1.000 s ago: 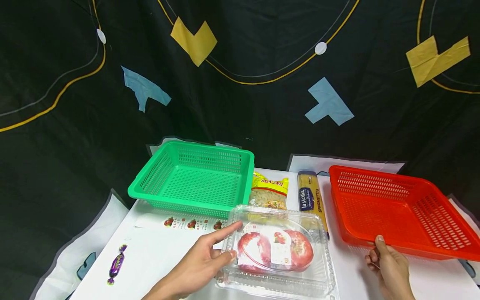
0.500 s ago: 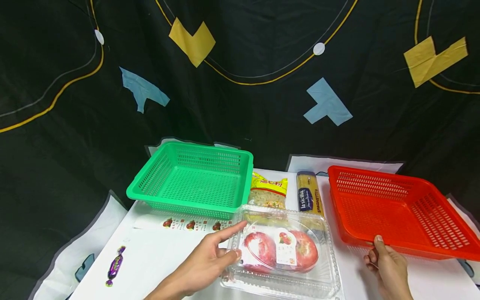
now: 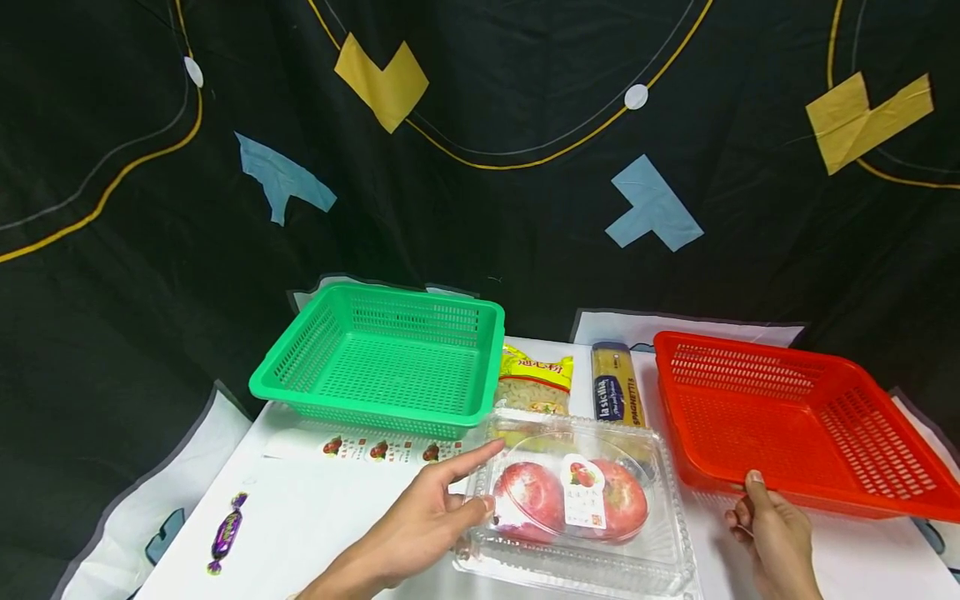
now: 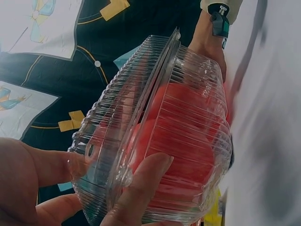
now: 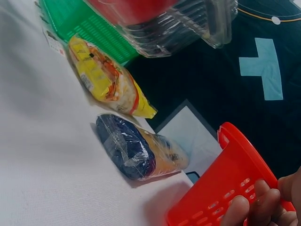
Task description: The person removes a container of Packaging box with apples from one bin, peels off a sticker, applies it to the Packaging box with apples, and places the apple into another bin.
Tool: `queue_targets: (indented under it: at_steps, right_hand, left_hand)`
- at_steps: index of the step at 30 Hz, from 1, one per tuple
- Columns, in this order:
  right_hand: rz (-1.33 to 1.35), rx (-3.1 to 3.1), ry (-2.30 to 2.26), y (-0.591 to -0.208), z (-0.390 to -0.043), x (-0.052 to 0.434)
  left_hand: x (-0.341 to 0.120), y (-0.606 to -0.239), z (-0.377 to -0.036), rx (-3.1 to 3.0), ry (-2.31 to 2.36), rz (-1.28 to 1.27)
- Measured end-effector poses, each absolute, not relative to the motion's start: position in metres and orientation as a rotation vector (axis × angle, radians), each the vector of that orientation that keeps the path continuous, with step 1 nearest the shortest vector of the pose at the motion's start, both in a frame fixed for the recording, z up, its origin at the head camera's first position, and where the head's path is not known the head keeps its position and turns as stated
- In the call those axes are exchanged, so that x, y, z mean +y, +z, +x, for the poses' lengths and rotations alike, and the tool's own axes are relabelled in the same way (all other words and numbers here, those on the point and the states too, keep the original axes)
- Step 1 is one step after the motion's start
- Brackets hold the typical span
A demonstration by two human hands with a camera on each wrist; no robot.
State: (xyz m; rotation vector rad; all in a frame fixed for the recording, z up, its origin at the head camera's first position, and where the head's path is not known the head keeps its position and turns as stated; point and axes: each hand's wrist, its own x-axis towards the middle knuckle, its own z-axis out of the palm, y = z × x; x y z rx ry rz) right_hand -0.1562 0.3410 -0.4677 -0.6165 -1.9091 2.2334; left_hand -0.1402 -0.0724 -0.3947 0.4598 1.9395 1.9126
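My left hand (image 3: 427, 521) grips the left side of a clear plastic clamshell box (image 3: 577, 568), thumb on the lower half and fingers on the lid. Two red apples (image 3: 528, 502) lie inside, and a white label (image 3: 583, 497) sits on the lid. The right wrist view shows this box (image 5: 207, 23) held up off the table. Over on the right, my right hand (image 3: 776, 533) pinches the near rim of an empty red plastic basket (image 3: 750, 425), thumb on top and fingers curled below. In the right wrist view its fingers (image 5: 265, 202) press against the slotted wall.
An empty green basket (image 3: 412, 371) stands at the back left. Between the baskets lie a yellow pasta bag (image 3: 536, 382) and a spaghetti pack (image 3: 618, 383). A purple wrapped candy (image 3: 227, 533) lies front left, and a strip of fruit labels (image 3: 378, 450) lies before the green basket.
My left hand has shifted the box of apples slightly to the right and turned it a little. The right hand keeps its hold on the red basket, which has stayed in place.
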Motion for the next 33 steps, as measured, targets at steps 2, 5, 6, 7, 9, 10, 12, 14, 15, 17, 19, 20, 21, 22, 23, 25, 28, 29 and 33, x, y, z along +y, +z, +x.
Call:
queue_targets:
  at_steps: [2,5,6,7,9,10,12,14,15,17,19,20,21,22,23,25,28,29,33]
  right_hand:
    - [-0.613,-1.900,2.240,-0.467,-0.156,0.341]
    - [-0.624,-1.889,2.238,-0.467,-0.157,0.341]
    - [-0.630,-1.887,2.238,-0.467,-0.157,0.341]
    - [-0.637,-1.885,2.237,-0.467,-0.157,0.341]
    - [-0.645,-1.884,2.238,-0.467,-0.157,0.341]
    - [-0.644,-1.888,2.239,-0.467,-0.157,0.341]
    - [-0.637,-1.891,2.243,-0.468,-0.156,0.341]
    - [-0.629,-1.897,2.244,-0.468,-0.156,0.341]
    - [-0.626,-1.902,2.240,-0.468,-0.156,0.341]
    - [-0.621,-1.904,2.238,-0.469,-0.157,0.341]
    - [-0.623,-1.910,2.228,-0.469,-0.157,0.341]
    - [-0.621,-1.914,2.224,-0.469,-0.157,0.341]
    - [-0.619,-1.902,2.228,-0.470,-0.157,0.341]
    - [-0.615,-1.890,2.231,-0.470,-0.157,0.341]
    - [-0.624,-1.889,2.220,-0.471,-0.157,0.341]
    - [-0.641,-1.876,2.212,-0.471,-0.157,0.340]
    - [-0.702,-1.889,2.167,-0.471,-0.156,0.338]
    - [-0.734,-1.911,2.138,-0.470,-0.156,0.338]
    - [-0.814,-2.021,2.032,-0.468,-0.155,0.339]
  left_hand:
    - [-0.070,-0.394,-0.141,1.932,1.916,0.464]
    - [-0.066,-0.393,-0.143,1.940,1.904,0.468]
    - [-0.065,-0.393,-0.144,1.944,1.898,0.469]
    - [-0.064,-0.393,-0.145,1.948,1.892,0.473]
    - [-0.061,-0.392,-0.146,1.959,1.880,0.481]
    - [-0.060,-0.392,-0.147,1.962,1.877,0.485]
    - [-0.057,-0.391,-0.148,1.967,1.875,0.493]
    - [-0.055,-0.391,-0.149,1.966,1.883,0.496]
    - [-0.053,-0.391,-0.150,1.965,1.893,0.503]
    - [-0.050,-0.391,-0.150,1.954,1.912,0.512]
    - [-0.046,-0.391,-0.151,1.945,1.930,0.525]
    - [-0.044,-0.390,-0.151,1.942,1.936,0.530]
    - [-0.042,-0.390,-0.151,1.937,1.940,0.534]
    - [-0.040,-0.389,-0.151,1.931,1.941,0.532]
    - [-0.038,-0.389,-0.151,1.928,1.942,0.530]
    - [-0.035,-0.388,-0.151,1.923,1.939,0.520]
    - [-0.031,-0.387,-0.152,1.915,1.953,0.519]
    - [-0.030,-0.387,-0.152,1.913,1.958,0.514]
    - [-0.024,-0.387,-0.152,1.893,1.983,0.492]
